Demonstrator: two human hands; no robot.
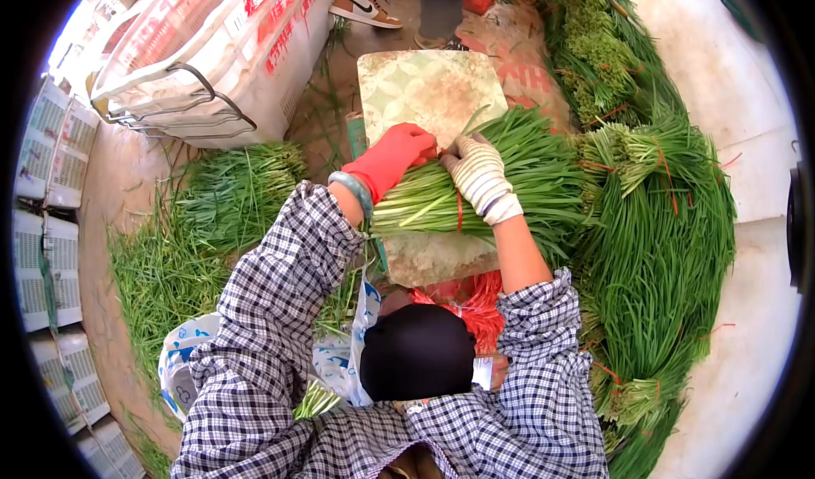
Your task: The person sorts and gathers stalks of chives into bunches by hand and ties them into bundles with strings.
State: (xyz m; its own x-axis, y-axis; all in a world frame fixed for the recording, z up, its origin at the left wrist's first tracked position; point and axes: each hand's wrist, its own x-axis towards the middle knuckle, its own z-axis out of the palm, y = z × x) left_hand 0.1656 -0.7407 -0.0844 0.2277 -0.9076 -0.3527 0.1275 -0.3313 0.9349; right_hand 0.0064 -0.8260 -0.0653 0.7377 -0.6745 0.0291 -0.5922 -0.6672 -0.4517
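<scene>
A bundle of garlic chives [416,201] lies across a worn board in front of me, its pale cut stems to the left and green leaves to the right. A red tie [459,212] runs round its middle. My left hand [397,158], in a red rubber glove, is closed with its fingertips pinched at the top of the tie. My right hand [480,173], in a striped knit glove, rests on the bundle, fingers closed at the same spot. The gloves partly hide the ends of the tie.
The patterned board [433,89] extends beyond the bundle. Tied chive bundles [662,250] are piled on the right, with loose chives [242,190] on the left. A white plastic crate [212,63] stands at upper left. Red ties [484,309] lie near my lap. Another person's shoe [365,8] shows ahead.
</scene>
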